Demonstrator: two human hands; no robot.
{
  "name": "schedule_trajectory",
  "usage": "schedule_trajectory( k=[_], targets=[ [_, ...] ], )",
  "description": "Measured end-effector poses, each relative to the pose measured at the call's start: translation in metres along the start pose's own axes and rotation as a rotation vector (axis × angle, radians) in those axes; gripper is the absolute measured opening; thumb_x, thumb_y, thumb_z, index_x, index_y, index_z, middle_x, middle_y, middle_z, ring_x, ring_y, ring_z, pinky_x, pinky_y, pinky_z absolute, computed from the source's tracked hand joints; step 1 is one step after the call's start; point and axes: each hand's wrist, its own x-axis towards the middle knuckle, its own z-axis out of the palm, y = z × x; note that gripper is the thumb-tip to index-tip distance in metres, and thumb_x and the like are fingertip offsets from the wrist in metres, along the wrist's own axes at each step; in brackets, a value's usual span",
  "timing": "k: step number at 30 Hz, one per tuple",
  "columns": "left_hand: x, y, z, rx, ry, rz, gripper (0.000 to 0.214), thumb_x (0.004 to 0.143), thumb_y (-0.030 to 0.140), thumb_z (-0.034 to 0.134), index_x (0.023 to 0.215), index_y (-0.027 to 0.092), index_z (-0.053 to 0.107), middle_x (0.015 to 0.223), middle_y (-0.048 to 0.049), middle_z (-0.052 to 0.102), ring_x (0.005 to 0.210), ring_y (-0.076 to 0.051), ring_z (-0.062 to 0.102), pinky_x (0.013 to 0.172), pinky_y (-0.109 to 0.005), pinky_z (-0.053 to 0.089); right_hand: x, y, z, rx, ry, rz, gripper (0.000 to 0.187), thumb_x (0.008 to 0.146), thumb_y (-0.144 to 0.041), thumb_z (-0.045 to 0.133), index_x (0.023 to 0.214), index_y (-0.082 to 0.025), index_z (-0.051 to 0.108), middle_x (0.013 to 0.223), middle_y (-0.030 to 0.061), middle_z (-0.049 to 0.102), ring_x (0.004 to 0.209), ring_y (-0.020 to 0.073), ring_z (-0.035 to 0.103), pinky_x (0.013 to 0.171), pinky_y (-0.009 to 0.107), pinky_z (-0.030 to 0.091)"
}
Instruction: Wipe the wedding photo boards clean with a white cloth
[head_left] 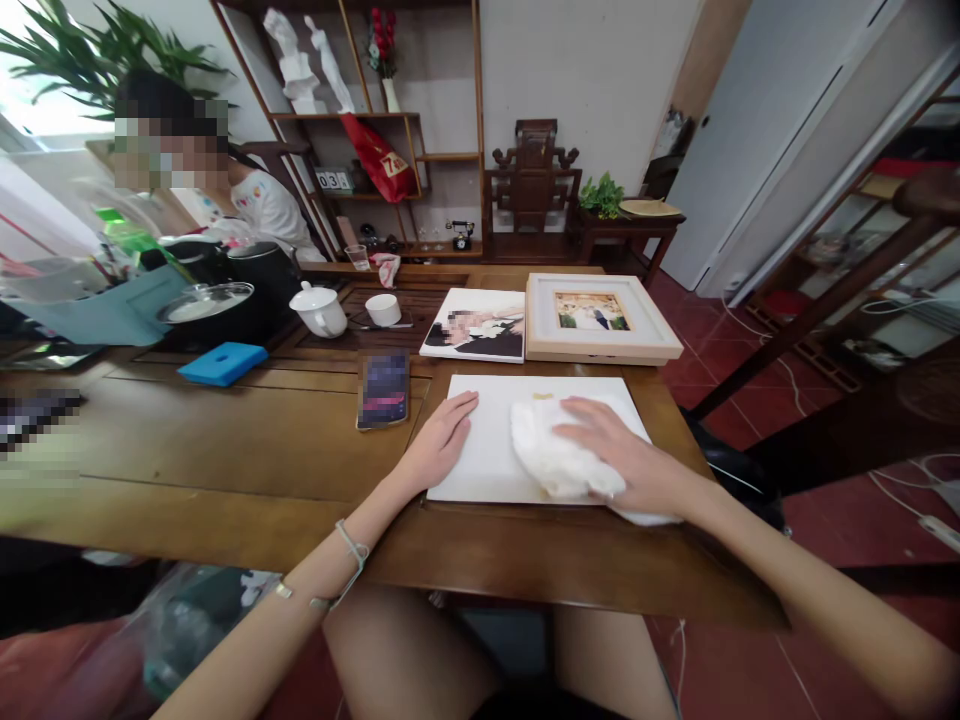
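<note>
A flat white board (pixel 491 440) lies on the wooden table in front of me. My left hand (pixel 446 432) rests on its left edge with the fingers stretched out flat. On the board's right half, my right hand (pixel 611 450) grips a bunched white cloth (pixel 551 455) pressed against the surface. Part of the cloth hangs past the board's near right corner. A small yellowish-brown mark (pixel 543 396) shows near the top of the board, just above the cloth.
Behind the board lie a photo panel (pixel 480 345) and a pale framed picture (pixel 660 335). A phone (pixel 384 390), a blue block (pixel 223 363), a white teapot (pixel 319 310) and a white cup (pixel 383 309) stand to the left. A person (pixel 270 205) sits at the far left.
</note>
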Motion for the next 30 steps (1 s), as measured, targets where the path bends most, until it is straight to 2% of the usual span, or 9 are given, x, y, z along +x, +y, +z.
schedule_trajectory(
  k=[3, 6, 8, 11, 17, 20, 25, 28, 30],
  targets=[
    [0.000, 0.001, -0.001, 0.002, -0.009, -0.002, 0.043, 0.098, 0.031, 0.034, 0.130, 0.013, 0.056, 0.142, -0.0145, 0.052, 0.135, -0.024, 0.045, 0.117, -0.047, 0.031, 0.016, 0.037, -0.001, -0.034, 0.060, 0.083, 0.054, 0.085, -0.033, 0.058, 0.136, -0.016, 0.049, 0.149, 0.0190, 0.039, 0.142, 0.0303, 0.027, 0.113, 0.054, 0.027],
    [0.000, 0.001, -0.001, 0.001, -0.007, -0.003, 0.044, 0.098, 0.031, 0.034, 0.130, 0.013, 0.056, 0.142, -0.0146, 0.052, 0.135, -0.024, 0.045, 0.117, -0.047, 0.031, 0.029, 0.055, 0.000, -0.091, 0.085, 0.187, 0.049, 0.091, -0.037, 0.051, 0.136, -0.018, 0.051, 0.148, 0.0154, 0.044, 0.141, 0.0299, 0.030, 0.116, 0.057, 0.017],
    [0.000, 0.002, -0.002, -0.001, -0.009, -0.006, 0.044, 0.098, 0.031, 0.033, 0.130, 0.012, 0.056, 0.142, -0.0150, 0.052, 0.135, -0.024, 0.045, 0.117, -0.047, 0.031, 0.033, 0.048, 0.002, -0.131, 0.090, 0.259, 0.049, 0.093, -0.038, 0.048, 0.137, -0.020, 0.050, 0.148, 0.0137, 0.044, 0.142, 0.0315, 0.028, 0.115, 0.062, 0.009],
    [0.000, 0.002, -0.001, -0.007, -0.010, -0.015, 0.044, 0.098, 0.032, 0.033, 0.131, 0.013, 0.056, 0.142, -0.0146, 0.052, 0.135, -0.025, 0.044, 0.117, -0.047, 0.030, 0.030, 0.015, 0.009, -0.156, 0.020, 0.261, 0.055, 0.089, -0.029, 0.048, 0.143, -0.021, 0.042, 0.153, 0.0120, 0.037, 0.145, 0.0335, 0.018, 0.111, 0.069, 0.005],
    [0.000, 0.001, 0.000, -0.006, 0.002, -0.008, 0.044, 0.098, 0.032, 0.033, 0.131, 0.015, 0.056, 0.142, -0.0138, 0.052, 0.135, -0.024, 0.045, 0.116, -0.048, 0.031, 0.013, -0.049, 0.012, -0.112, -0.238, -0.071, 0.094, 0.058, -0.012, 0.059, 0.148, -0.017, 0.033, 0.158, 0.0145, 0.024, 0.146, 0.0354, 0.005, 0.110, 0.067, -0.004],
    [0.000, 0.000, 0.000, 0.001, -0.002, -0.005, 0.043, 0.098, 0.031, 0.033, 0.131, 0.015, 0.056, 0.142, -0.0139, 0.052, 0.135, -0.024, 0.044, 0.116, -0.048, 0.032, 0.020, -0.040, 0.008, -0.055, -0.238, -0.072, 0.084, 0.064, -0.014, 0.058, 0.145, -0.020, 0.038, 0.155, 0.0125, 0.031, 0.146, 0.0329, 0.014, 0.111, 0.068, -0.001],
    [0.000, 0.001, -0.002, -0.004, -0.010, -0.008, 0.043, 0.098, 0.032, 0.034, 0.131, 0.015, 0.056, 0.141, -0.0136, 0.052, 0.135, -0.024, 0.044, 0.117, -0.047, 0.031, 0.055, 0.004, 0.009, -0.107, -0.041, 0.168, 0.051, 0.086, -0.024, 0.050, 0.136, -0.022, 0.050, 0.149, 0.0112, 0.043, 0.142, 0.0313, 0.027, 0.110, 0.069, 0.004],
    [0.000, 0.002, -0.002, -0.013, -0.011, -0.012, 0.044, 0.098, 0.032, 0.034, 0.130, 0.014, 0.057, 0.141, -0.0145, 0.052, 0.135, -0.025, 0.045, 0.117, -0.047, 0.031, 0.073, 0.009, 0.013, -0.162, -0.015, 0.272, 0.053, 0.084, -0.023, 0.049, 0.137, -0.017, 0.049, 0.148, 0.0140, 0.043, 0.142, 0.0352, 0.025, 0.109, 0.071, 0.005],
    [0.000, 0.003, -0.002, -0.013, -0.008, -0.013, 0.044, 0.098, 0.031, 0.034, 0.130, 0.013, 0.057, 0.141, -0.0152, 0.052, 0.135, -0.025, 0.045, 0.116, -0.047, 0.031, 0.076, -0.004, 0.016, -0.205, -0.051, 0.280, 0.060, 0.079, -0.020, 0.051, 0.138, -0.012, 0.048, 0.149, 0.0167, 0.041, 0.142, 0.0388, 0.021, 0.108, 0.072, 0.004]
  ],
)
